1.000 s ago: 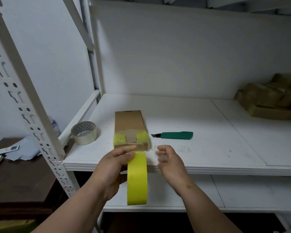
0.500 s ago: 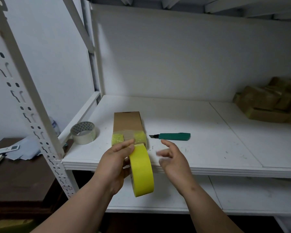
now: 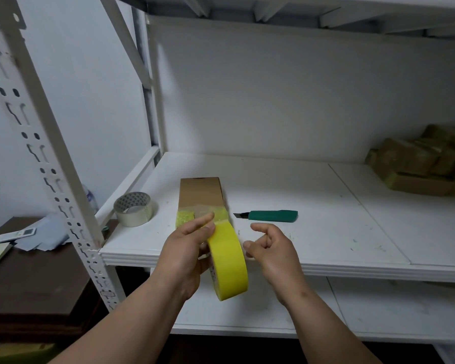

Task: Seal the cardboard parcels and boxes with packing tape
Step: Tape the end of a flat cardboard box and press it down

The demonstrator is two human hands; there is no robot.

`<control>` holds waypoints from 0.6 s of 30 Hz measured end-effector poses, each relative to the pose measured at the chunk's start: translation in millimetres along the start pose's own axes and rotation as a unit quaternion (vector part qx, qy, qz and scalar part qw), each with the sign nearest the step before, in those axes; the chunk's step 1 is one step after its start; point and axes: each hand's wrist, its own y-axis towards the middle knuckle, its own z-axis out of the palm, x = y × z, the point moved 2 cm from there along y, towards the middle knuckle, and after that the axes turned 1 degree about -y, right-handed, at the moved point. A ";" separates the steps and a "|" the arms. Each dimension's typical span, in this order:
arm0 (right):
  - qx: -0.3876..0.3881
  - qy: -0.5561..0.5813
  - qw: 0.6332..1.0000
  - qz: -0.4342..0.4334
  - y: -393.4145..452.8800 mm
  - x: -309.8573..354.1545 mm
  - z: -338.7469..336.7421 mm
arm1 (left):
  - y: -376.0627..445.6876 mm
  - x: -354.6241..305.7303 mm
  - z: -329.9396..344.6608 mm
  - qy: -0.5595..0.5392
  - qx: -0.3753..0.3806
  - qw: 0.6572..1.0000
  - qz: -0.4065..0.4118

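Shelf: white metal shelving [image 3: 313, 206] against a white wall.
Box: narrow cardboard box [image 3: 200, 191] lies flat near the shelf's front edge, its near end crossed by yellow tape.
Left hand: left hand [image 3: 187, 256] grips the yellow tape roll [image 3: 229, 261] upright, just in front of the box.
Right hand: right hand [image 3: 273, 249] hovers beside the roll, fingers loosely curled, holding nothing.
Nearby: green utility knife [image 3: 272, 215] right of the box; clear tape roll [image 3: 134, 208] left.
Far right: stacked taped parcels [image 3: 420, 160].

There are two tape rolls: one yellow roll [image 3: 229, 261] and one clear roll [image 3: 133, 213]. One flat cardboard box [image 3: 200, 191], one green knife [image 3: 272, 215], and one pile of wrapped parcels [image 3: 420, 161], its number unclear.
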 end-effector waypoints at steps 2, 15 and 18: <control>-0.006 0.000 1.000 0.014 -0.2 -2.9 -1.1 | 0.2 0.6 1.1 0.002 0.000 1.000 -0.001; 0.015 0.026 0.999 0.021 4.2 -6.1 -8.2 | 6.3 8.9 7.0 0.000 -0.004 1.000 -0.008; 0.005 0.025 0.999 0.028 4.3 -2.3 -8.3 | 7.6 9.1 8.1 -0.002 -0.006 1.000 -0.007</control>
